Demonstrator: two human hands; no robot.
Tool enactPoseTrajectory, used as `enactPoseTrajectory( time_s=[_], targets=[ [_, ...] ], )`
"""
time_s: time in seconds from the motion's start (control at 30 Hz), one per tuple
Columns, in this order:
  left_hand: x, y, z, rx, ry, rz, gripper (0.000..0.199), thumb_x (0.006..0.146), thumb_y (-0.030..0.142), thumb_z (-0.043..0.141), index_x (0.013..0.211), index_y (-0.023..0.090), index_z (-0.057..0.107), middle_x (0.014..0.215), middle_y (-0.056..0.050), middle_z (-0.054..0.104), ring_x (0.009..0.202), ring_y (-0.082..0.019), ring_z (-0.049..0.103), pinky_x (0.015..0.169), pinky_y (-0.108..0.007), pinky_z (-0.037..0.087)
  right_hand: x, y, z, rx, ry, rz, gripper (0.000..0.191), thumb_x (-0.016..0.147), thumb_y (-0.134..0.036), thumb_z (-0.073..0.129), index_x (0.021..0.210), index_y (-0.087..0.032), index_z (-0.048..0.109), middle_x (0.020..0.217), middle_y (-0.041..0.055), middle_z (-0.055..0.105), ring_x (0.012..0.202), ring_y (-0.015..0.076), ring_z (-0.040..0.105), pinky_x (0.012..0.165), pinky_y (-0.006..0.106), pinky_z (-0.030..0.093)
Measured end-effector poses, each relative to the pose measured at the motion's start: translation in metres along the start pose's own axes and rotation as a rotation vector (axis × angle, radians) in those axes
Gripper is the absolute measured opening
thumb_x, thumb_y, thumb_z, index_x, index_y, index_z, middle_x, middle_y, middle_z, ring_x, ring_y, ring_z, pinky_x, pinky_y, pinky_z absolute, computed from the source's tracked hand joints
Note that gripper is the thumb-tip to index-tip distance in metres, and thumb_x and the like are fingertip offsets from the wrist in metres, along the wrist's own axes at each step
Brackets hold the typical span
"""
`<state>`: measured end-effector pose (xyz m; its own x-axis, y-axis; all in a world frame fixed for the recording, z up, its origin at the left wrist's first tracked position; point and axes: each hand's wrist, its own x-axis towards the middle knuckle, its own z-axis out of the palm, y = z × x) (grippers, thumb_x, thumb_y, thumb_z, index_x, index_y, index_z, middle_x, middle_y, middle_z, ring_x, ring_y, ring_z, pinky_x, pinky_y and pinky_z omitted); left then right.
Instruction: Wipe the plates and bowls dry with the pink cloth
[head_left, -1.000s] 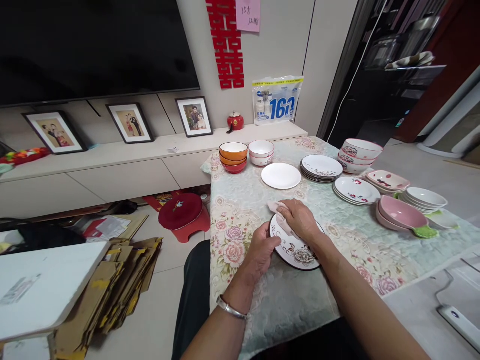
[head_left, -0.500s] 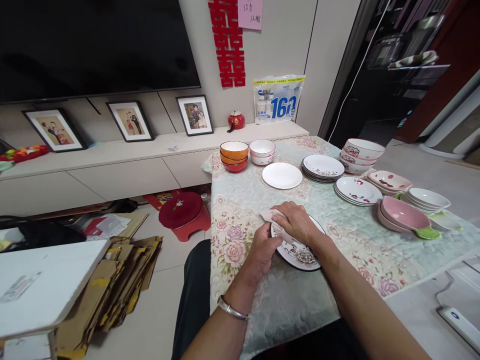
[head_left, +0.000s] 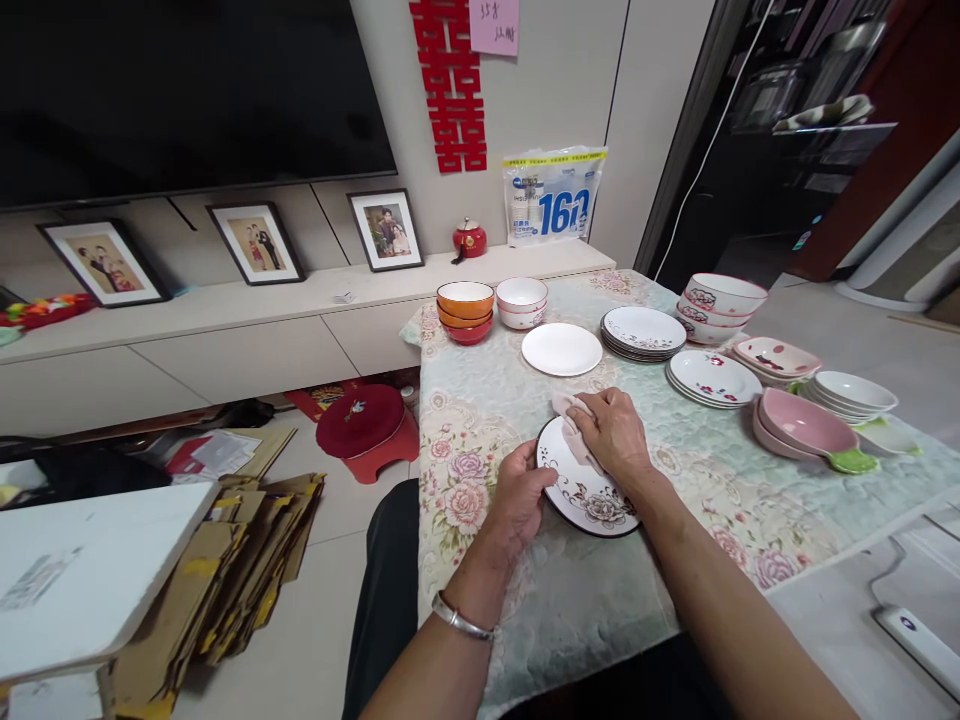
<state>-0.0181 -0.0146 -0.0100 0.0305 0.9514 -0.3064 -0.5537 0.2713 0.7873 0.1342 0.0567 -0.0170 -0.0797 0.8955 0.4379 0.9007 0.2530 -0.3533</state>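
A white plate with a dark rim and brown flowers lies near the front of the cloth-covered table. My left hand grips its left edge, thumb on top and fingers partly hidden. In my right hand is a pale cloth or tissue, pressed against the plate's upper part. Beyond them lies a plain white plate. A stack of patterned plates stands behind to the right, with red-flowered plates nearer.
Orange and red bowls and white bowls stand at the back left of the floral tablecloth. More bowls and pink dishes are at the right. A red stool stands left of the table.
My right hand has moved right with the cloth, uncovering the plate's upper left part. My left hand still holds the edge.
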Motion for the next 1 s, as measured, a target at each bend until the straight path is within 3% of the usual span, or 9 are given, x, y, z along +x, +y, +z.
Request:
enactPoseTrajectory(
  time_s=[0.27,0.63,1.0],
  targets=[
    [0.0008,-0.0019,-0.0020,0.004,-0.013,-0.006,0.047,0.046,0.005,0.061,0.091,0.012,0.070,0.077,-0.004,0.074,0.071,-0.020,0.065,0.065,-0.029,0.048,-0.0016,0.0013,0.0053,0.071,0.071,-0.135,0.032,0.093,-0.035,0.056,0.114,-0.017,0.070,0.095,0.0114,0.064,0.094,0.0270,0.054,0.083,0.037,0.042],
    [-0.0019,-0.0013,-0.0021,0.054,-0.058,-0.004,0.053,0.051,0.005,0.060,0.103,0.012,0.065,0.087,-0.006,0.074,0.079,-0.022,0.067,0.070,-0.030,0.050,-0.0010,-0.0024,-0.0015,0.099,-0.077,-0.077,0.028,0.091,-0.032,0.058,0.111,-0.019,0.073,0.095,0.0105,0.065,0.096,0.0258,0.055,0.084,0.034,0.041],
    [-0.0013,-0.0042,-0.0038,0.116,-0.062,-0.010,0.052,0.057,0.007,0.060,0.108,0.013,0.062,0.090,-0.007,0.073,0.080,-0.022,0.067,0.070,-0.031,0.051,-0.0013,-0.0036,-0.0008,0.078,-0.123,-0.060,0.029,0.092,-0.033,0.058,0.112,-0.019,0.073,0.097,0.0116,0.065,0.097,0.0265,0.055,0.083,0.034,0.040]
  ],
)
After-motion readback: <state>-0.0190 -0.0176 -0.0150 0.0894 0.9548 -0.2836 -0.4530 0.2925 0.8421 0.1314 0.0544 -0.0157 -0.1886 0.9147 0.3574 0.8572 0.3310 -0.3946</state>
